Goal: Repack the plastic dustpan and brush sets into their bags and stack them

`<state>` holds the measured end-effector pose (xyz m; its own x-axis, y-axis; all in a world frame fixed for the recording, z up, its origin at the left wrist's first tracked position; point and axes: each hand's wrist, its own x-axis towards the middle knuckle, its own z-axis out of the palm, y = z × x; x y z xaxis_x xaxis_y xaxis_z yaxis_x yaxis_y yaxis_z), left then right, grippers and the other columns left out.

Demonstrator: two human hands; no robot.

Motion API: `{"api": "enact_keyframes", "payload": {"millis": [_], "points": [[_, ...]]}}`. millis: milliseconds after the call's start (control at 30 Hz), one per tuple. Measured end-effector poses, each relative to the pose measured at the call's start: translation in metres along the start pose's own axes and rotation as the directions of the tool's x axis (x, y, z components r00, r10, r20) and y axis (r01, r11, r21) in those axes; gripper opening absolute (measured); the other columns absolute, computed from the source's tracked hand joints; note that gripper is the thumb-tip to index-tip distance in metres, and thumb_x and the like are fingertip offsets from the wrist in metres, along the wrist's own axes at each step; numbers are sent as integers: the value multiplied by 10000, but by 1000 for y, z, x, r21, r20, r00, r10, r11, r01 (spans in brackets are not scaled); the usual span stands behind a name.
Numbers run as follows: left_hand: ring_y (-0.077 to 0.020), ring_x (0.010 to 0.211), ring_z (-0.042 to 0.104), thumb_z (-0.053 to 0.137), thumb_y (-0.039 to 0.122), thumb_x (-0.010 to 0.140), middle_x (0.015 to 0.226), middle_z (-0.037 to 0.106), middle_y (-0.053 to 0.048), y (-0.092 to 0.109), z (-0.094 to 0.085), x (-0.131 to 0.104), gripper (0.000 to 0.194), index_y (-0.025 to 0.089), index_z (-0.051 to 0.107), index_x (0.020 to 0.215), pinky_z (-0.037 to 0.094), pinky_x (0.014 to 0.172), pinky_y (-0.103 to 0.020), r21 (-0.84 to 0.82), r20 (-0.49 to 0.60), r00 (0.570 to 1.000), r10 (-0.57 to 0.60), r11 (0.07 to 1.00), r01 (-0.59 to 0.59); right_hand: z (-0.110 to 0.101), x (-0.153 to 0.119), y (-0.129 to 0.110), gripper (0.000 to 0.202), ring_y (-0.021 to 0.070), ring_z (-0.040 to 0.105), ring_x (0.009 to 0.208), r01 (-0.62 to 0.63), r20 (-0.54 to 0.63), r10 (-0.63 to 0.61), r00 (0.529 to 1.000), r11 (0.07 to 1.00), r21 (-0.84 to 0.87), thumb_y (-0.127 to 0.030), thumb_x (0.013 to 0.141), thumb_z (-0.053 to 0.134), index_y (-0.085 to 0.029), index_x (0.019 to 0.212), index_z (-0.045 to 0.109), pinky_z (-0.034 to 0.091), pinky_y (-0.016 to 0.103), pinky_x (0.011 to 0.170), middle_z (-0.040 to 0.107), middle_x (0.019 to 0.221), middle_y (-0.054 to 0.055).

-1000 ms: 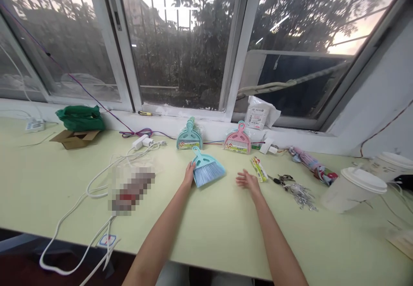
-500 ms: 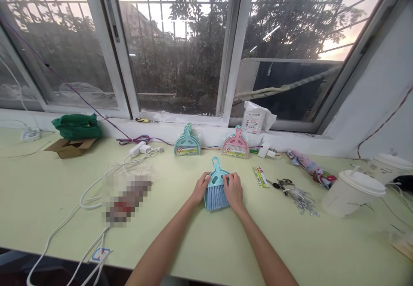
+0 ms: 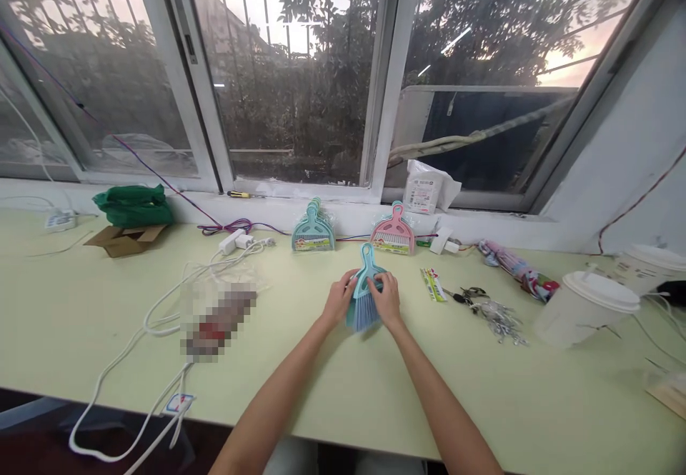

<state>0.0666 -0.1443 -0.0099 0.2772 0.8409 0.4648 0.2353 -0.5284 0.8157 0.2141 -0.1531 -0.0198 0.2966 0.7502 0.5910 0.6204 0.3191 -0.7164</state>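
Note:
In the middle of the table, a small light-blue hand brush (image 3: 366, 308) with blue bristles lies against a teal dustpan (image 3: 350, 312), mostly covered by the brush. My left hand (image 3: 339, 298) grips the left side of the dustpan. With thumb and fingers, my right hand (image 3: 386, 299) holds the brush by its right shoulder. The bristles point toward me, and the handle loops point to the window. Behind them stand a packaged teal brush-and-dustpan stack (image 3: 314, 228) and a packaged pink brush-and-dustpan set (image 3: 393, 231).
To the right are a yellow-green label card (image 3: 433, 285), a bunch of keys (image 3: 496, 318), a folded umbrella (image 3: 514, 269) and a white lidded bucket (image 3: 587, 311). White cables (image 3: 153, 328), a pixelated item (image 3: 221, 323) and a cardboard box (image 3: 126, 241) lie left.
The brush has shifted and turned against the dustpan, so the dustpan's left edge now shows beside the bristles. Both hands stay on the set; the whole view has shifted slightly.

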Motion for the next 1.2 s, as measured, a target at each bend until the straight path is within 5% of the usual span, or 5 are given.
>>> {"api": "enact_keyframes", "payload": {"millis": [167,367,533,800,1200], "points": [[-213,988,601,343,329,937,1114,663,-98,-46,-40,21,397,169,543,1241,436,879,-327,123,-207,948,-242,955,271,-34,24,8,355,165,512,747,-170,33,167,985,958,233,-539,853,367,-215,804,505,423,275,712,534,775,0],[-273,1030,589,397,266,895,1112,661,-119,-80,-100,36,367,209,596,1198,435,848,-362,547,-207,892,-401,708,446,-47,43,26,252,247,555,1003,-185,159,314,936,822,-538,-411,824,537,-180,874,623,404,319,798,636,1008,101],[-340,1175,478,394,388,900,1180,607,-161,-86,-118,40,388,204,684,1079,419,887,-418,736,-187,882,-433,533,418,-23,43,38,332,282,566,1067,-93,222,413,883,618,-781,-343,841,568,-107,1065,633,414,338,830,610,1129,199],[-293,1103,547,337,433,920,1142,618,-154,-90,-129,38,408,187,620,1083,440,843,-383,678,-325,853,-408,528,511,-20,56,43,412,288,571,1068,-55,233,440,867,549,-834,-435,811,618,-113,1066,650,428,351,820,622,1113,205],[-261,896,628,410,337,874,968,682,-132,-70,-71,30,272,192,640,885,431,711,-308,779,41,894,-445,574,250,-6,53,17,255,195,616,991,-29,377,364,852,750,-661,-388,758,633,-222,942,696,423,256,745,694,1050,60]]}}
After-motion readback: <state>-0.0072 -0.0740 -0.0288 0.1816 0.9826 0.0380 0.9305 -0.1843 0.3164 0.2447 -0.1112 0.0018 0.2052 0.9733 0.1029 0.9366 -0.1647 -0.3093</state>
